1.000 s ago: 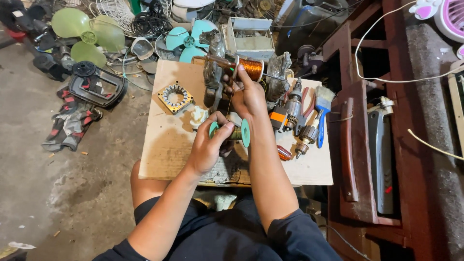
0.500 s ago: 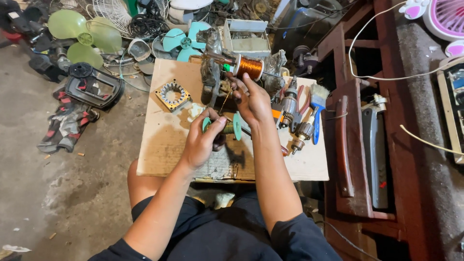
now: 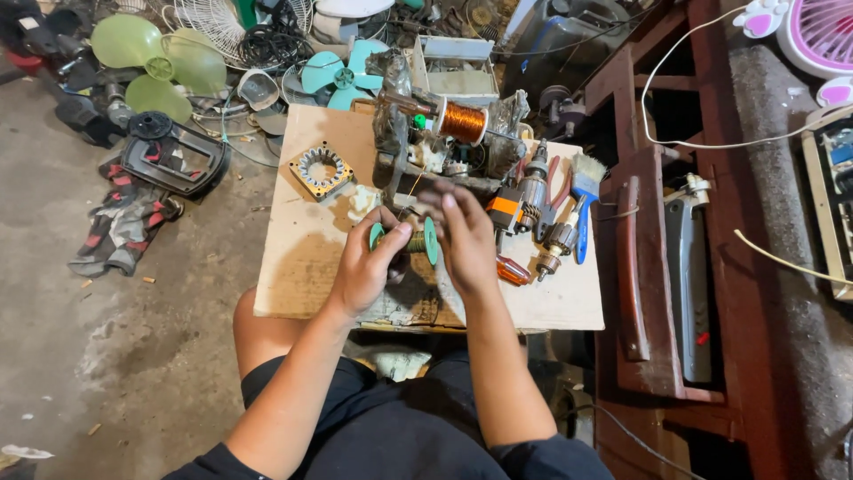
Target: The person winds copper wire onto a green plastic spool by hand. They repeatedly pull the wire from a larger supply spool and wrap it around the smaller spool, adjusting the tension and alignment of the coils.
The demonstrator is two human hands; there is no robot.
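Note:
My left hand (image 3: 367,262) grips a small green spool (image 3: 410,242) wound with wire, held just above a cardboard-covered work board (image 3: 302,267). My right hand (image 3: 464,240) is beside the spool's right flange, fingers spread and blurred, touching or nearly touching it. Beyond the hands a large spool of copper wire (image 3: 462,122) sits on a winding machine (image 3: 418,151). A square motor stator (image 3: 320,171) lies on the board to the left.
Motor armatures (image 3: 546,227), a blue brush (image 3: 585,200), red pliers (image 3: 558,178) and an orange-handled screwdriver (image 3: 514,269) lie right of the hands. Green fan blades (image 3: 147,62) and fan parts litter the floor behind. A dark wooden frame (image 3: 653,267) stands at right.
My right hand came down from the copper spool on the machine to the green spool. The left hand kept hold of the green spool.

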